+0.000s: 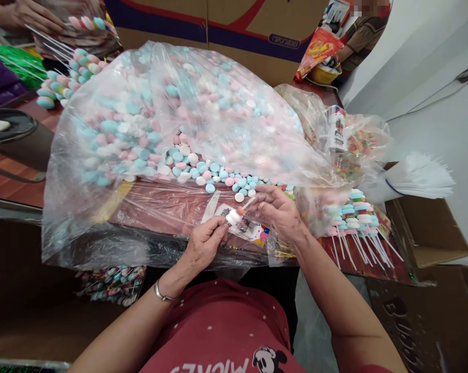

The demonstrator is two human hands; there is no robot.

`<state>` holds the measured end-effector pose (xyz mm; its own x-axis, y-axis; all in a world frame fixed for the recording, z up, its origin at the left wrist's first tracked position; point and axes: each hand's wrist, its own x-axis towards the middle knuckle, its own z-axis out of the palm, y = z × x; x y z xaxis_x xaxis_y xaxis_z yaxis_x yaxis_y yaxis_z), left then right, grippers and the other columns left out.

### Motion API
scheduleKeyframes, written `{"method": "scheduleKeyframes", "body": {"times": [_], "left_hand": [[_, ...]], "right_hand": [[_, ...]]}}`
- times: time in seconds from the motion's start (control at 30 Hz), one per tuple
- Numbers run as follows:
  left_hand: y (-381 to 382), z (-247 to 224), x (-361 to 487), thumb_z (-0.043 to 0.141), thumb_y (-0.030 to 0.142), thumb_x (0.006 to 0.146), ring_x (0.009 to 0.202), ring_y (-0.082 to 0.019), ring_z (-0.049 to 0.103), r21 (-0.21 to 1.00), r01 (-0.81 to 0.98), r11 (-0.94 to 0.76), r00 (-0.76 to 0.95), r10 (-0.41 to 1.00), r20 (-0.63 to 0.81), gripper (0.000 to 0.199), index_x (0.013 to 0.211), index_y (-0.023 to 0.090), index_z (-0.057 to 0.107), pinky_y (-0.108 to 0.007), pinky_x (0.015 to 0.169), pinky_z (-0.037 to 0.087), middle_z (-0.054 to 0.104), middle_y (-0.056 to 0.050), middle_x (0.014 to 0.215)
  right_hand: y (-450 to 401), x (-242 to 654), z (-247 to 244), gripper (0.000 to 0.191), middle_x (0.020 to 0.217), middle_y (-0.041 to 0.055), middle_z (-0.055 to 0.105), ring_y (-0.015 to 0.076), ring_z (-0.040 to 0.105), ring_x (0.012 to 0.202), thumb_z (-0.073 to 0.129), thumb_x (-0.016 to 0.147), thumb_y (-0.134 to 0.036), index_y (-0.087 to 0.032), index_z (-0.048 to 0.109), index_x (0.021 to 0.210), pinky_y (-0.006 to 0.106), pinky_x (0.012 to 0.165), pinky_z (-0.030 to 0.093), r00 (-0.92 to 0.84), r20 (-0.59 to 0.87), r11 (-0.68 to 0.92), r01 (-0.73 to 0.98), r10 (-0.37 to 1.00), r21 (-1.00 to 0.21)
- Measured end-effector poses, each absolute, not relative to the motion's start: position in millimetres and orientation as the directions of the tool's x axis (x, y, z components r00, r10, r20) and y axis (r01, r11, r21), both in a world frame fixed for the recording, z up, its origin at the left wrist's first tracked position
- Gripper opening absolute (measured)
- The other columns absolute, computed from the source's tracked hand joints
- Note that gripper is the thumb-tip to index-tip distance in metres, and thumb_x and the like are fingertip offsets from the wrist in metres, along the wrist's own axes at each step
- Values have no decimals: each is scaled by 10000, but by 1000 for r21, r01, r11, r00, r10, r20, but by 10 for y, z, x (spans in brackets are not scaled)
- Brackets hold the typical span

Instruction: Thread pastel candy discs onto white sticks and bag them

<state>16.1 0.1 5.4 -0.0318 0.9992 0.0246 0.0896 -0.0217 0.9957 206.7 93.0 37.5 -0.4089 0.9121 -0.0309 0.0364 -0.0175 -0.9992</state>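
Note:
My left hand [205,243], a bracelet at its wrist, is closed in a pinch on a white marshmallow [232,218] above the table's front edge. Thumb and fingers of my right hand [280,213] are closed around a white stick [250,203]. At the stick's lower end, touching or nearly touching the marshmallow, is a small orange candy [241,210]. Just beyond my hands, loose pink, blue and white marshmallows [214,168] spill from the mouth of a big clear plastic bag [234,124] full of them.
Finished-looking candy skewers [356,212] lie at the right beside a bundle of white sticks [420,176]. Bags of gummy candy [364,140] stand behind them. A dark mug [20,140] is at the left. Another person's hand [43,18] holds skewers at the upper left.

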Motion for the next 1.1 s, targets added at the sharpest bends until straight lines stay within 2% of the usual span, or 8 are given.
{"method": "scheduleKeyframes", "body": {"times": [0.07,0.17,0.27,0.37,0.53,0.63,0.87,1.1], "left_hand": [[-9,23,173,504,333,907,519,-100,422,1000,29,3,-82,997,-1,268,683,191,538,-228,518,334,503,35,561],[-8,-30,192,514,355,912,488,-92,389,999,-41,32,-125,992,-37,264,708,190,540,-224,472,304,494,34,564],[0,-45,200,524,351,908,471,-82,368,997,-64,48,-136,989,-57,248,723,187,546,-218,454,287,492,40,570],[2,-39,199,531,344,907,467,-77,367,995,-82,48,-143,988,-60,240,728,185,555,-215,452,289,503,43,575],[0,-82,201,540,351,920,484,-74,379,992,-111,52,-164,984,-70,261,720,183,551,-209,461,298,489,47,585],[3,-101,207,545,352,918,503,-78,404,991,-125,53,-185,980,-76,254,729,182,551,-206,465,310,492,42,595],[-5,-54,208,546,339,913,497,-75,380,993,-107,51,-193,979,-71,235,736,184,541,-203,463,309,483,47,593],[6,-93,211,539,354,913,483,-80,378,993,-112,46,-181,981,-66,236,749,185,556,-212,457,311,484,45,584]], "right_hand": [[1068,2089,401,242,955,35,718,186,662,860,615,854,-354,-227,633,1059,331,776,508,-319,80,184,311,944,-932],[1216,2027,413,170,978,63,712,221,637,938,519,903,-225,-208,682,948,359,856,474,-404,140,412,736,904,-537],[1236,1896,396,195,991,124,689,259,610,942,495,922,-183,-174,687,955,364,825,452,-523,49,525,842,851,-125],[1187,1820,374,190,1031,156,664,282,581,964,506,914,-157,-162,665,1018,361,796,431,-533,29,530,845,846,68],[1140,1848,387,220,999,139,666,272,570,931,467,912,-119,-148,631,1055,340,747,416,-472,45,472,882,880,14],[1142,1818,394,284,1040,117,649,248,562,949,460,921,-118,-162,608,1159,319,761,411,-554,126,563,825,823,-51],[1122,1774,333,200,955,113,614,245,515,894,512,965,-249,-186,678,1060,337,742,387,-767,104,758,642,633,115],[854,2212,382,203,942,107,627,229,524,877,478,959,-151,-168,669,1026,350,775,420,-857,141,856,510,496,82]]}}
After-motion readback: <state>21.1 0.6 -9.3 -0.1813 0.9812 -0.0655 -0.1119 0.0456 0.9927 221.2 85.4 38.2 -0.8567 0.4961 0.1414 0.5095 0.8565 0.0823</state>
